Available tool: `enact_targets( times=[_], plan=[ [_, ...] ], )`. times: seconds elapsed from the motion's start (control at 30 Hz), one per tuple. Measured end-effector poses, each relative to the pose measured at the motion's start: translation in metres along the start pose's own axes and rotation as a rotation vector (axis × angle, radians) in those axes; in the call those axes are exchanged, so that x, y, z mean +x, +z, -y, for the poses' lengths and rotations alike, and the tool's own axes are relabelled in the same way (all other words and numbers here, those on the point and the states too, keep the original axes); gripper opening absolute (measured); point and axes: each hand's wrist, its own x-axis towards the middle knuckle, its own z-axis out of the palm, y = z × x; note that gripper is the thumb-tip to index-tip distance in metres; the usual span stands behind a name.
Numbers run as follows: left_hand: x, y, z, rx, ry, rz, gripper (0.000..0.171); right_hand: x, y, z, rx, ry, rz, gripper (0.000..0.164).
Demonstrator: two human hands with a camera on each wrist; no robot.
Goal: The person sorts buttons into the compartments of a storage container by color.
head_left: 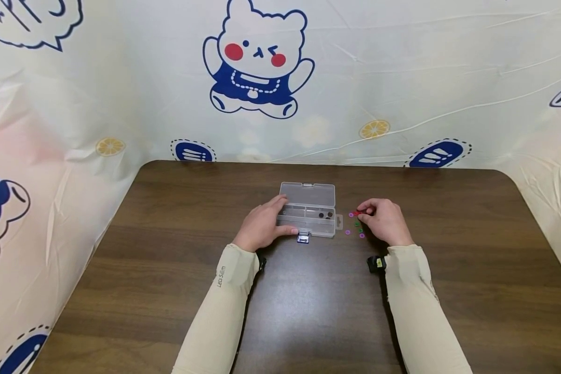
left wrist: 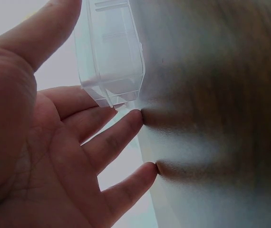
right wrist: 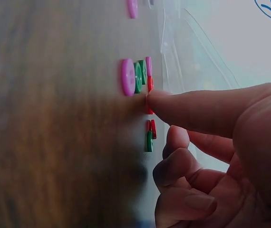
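A clear plastic compartment box (head_left: 308,227) stands on the table with its lid (head_left: 307,195) raised at the back. My left hand (head_left: 263,224) holds the left end of this box, thumb at the front and fingers at the back; the left wrist view shows the box corner between them. Several dark buttons (head_left: 325,214) lie inside. Right of the box, my right hand (head_left: 383,221) is down at a group of small buttons. Its thumb tip touches a red button (right wrist: 150,110), and its other fingers are bent, apart from the thumb.
Purple buttons (right wrist: 128,77) and green buttons (right wrist: 138,77) lie loose beside the red ones. A blue-edged latch (head_left: 303,237) sits at the box front, and a clear tab (head_left: 339,222) sticks out on its right. The brown table (head_left: 191,208) meets a printed curtain (head_left: 402,62) behind.
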Motion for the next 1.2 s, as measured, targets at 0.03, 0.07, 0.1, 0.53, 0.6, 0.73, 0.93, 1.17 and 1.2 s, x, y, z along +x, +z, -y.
enact_targets(
  times=[0.03, 0.07, 0.1, 0.53, 0.6, 0.73, 0.93, 1.17, 1.2],
  plan=[
    [0.0001, 0.0000, 0.0001, -0.002, -0.003, 0.002, 0.087, 0.0000, 0.0000, 0.0001, 0.000, 0.000, 0.000, 0.013],
    [0.0001, -0.0001, 0.0002, -0.001, -0.002, 0.002, 0.086, 0.0000, 0.0000, 0.0002, -0.001, 0.000, 0.000, 0.013],
    [0.0001, -0.0001, 0.0003, -0.001, -0.002, 0.003, 0.086, 0.0000, 0.0000, 0.0002, -0.002, 0.001, 0.000, 0.013],
    [0.0001, -0.0008, 0.0000, 0.001, -0.008, 0.007, 0.087, 0.0008, 0.0017, -0.0014, -0.003, 0.014, -0.004, 0.011],
    [-0.0001, -0.0009, -0.0003, 0.001, -0.009, 0.006, 0.087, 0.0009, 0.0020, -0.0016, -0.003, 0.019, -0.001, 0.011],
    [-0.0001, -0.0008, -0.0003, 0.003, -0.010, 0.006, 0.087, 0.0013, 0.0021, -0.0014, -0.004, 0.031, 0.002, 0.011],
    [-0.0001, -0.0006, 0.0001, -0.007, -0.011, 0.006, 0.087, 0.0017, 0.0016, -0.0006, -0.005, 0.046, -0.001, 0.010],
    [-0.0003, -0.0008, -0.0003, -0.008, -0.007, 0.005, 0.087, 0.0011, 0.0007, -0.0001, -0.002, 0.059, -0.008, 0.009],
    [-0.0003, -0.0008, -0.0005, -0.009, -0.008, 0.005, 0.087, 0.0010, 0.0006, 0.0003, -0.002, 0.060, -0.008, 0.009]
  ],
)
